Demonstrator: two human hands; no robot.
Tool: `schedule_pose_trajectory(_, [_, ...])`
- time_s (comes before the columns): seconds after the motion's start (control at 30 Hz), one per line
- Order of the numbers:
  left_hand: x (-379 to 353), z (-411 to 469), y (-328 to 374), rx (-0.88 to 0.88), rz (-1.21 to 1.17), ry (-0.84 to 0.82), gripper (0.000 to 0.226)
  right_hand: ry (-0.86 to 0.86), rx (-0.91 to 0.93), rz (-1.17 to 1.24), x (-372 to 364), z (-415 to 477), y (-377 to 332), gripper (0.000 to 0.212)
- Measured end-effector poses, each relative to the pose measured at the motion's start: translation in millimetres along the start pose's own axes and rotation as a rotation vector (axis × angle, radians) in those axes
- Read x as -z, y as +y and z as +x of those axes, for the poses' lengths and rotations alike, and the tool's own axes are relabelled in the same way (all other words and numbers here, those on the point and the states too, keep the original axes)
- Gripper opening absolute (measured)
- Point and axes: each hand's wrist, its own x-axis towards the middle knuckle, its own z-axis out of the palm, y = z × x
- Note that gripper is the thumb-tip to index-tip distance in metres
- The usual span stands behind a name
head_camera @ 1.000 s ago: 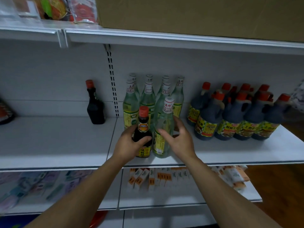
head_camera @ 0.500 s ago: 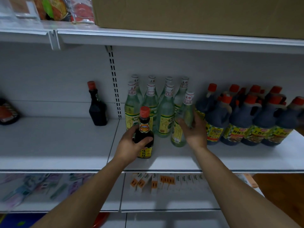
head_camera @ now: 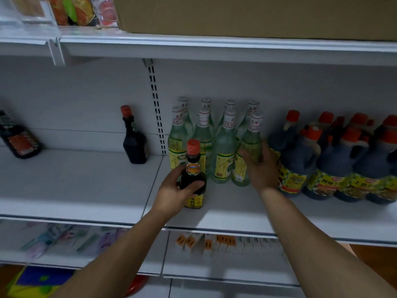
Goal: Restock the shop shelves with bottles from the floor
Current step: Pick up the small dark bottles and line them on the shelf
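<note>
My left hand [head_camera: 174, 192] grips a small dark sauce bottle [head_camera: 193, 179] with an orange cap, standing upright on the white middle shelf [head_camera: 86, 190]. My right hand [head_camera: 261, 166] wraps around a clear green-tinted bottle [head_camera: 249, 147] with a white cap, upright at the right end of the front row of several like bottles [head_camera: 223, 147]. That bottle stands on the shelf, close beside the row.
Several dark jugs with orange caps [head_camera: 335, 160] crowd the shelf just right of my right hand. A lone dark bottle [head_camera: 134, 138] stands at the back left, another dark item [head_camera: 19, 140] at the far left. A cardboard box [head_camera: 257, 16] sits above, small boxes [head_camera: 206, 241] below.
My right hand carried the clear bottle from in front of the group to the right end of the front row and stood it there. The left hand stayed on the sauce bottle.
</note>
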Motion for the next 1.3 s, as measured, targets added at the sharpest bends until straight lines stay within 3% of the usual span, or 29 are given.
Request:
schedule_pose_trajectory(0.5, [4, 5, -1, -0.007, 0.057, -0.046, 0.045, 0.011, -0.090, 0.010, -6, -1, 5, 0.081])
schedule_pose_trajectory(0.7, [14, 4, 8, -0.057, 0.129, -0.088, 0.043, 0.184, 0.007, -0.044, -9, -80, -9, 0.045])
schedule_pose_trajectory(0.8, [34, 8, 1, -0.086, 0.112, 0.009, 0.043, -0.039, 0.001, -0.102, -25, -109, -24, 0.045])
schedule_pose_trajectory(0.93, [81, 26, -15, -0.087, 0.117, 0.136, 0.039, -0.256, -0.073, -0.137, -51, -125, -40, 0.076])
schedule_pose_trajectory(1.07, [134, 60, -27, -0.034, 0.156, 0.198, 0.057, -0.251, -0.114, -0.121, -69, -130, -55, 0.072])
schedule_pose_trajectory(1.2, [166, 82, -34, -0.045, 0.176, 0.192, 0.044, -0.171, -0.153, -0.085, -82, -138, -67, 0.066])
schedule_pose_trajectory(1.3, [180, 104, -48, -0.012, 0.211, 0.126, 0.076, -0.165, -0.148, -0.067, -93, -145, -72, 0.062])
